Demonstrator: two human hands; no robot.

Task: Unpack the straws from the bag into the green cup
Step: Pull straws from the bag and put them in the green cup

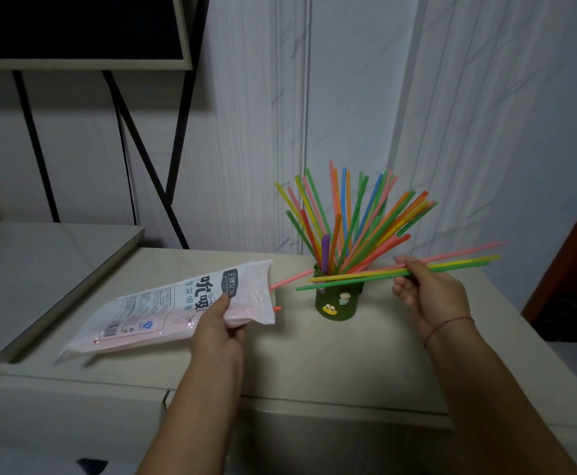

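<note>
The green cup (pixel 338 299) stands on the counter, right of centre, with a frog sticker on its front. Several coloured straws (pixel 352 217) fan out of it. My right hand (pixel 427 289) pinches a small bunch of pink, yellow and green straws (pixel 458 264), held level across the cup's front. My left hand (pixel 220 323) grips the mouth of the white printed plastic bag (pixel 163 310), which lies slanted on the counter. Two pink straw ends (pixel 282 282) poke out of the bag's opening.
The pale counter (pixel 314 365) runs under both hands, its front edge near me. A flat grey lid or panel (pixel 40 269) lies at the left. Black metal stand legs (pixel 143 159) rise behind, under a dark screen. A white wall backs the cup.
</note>
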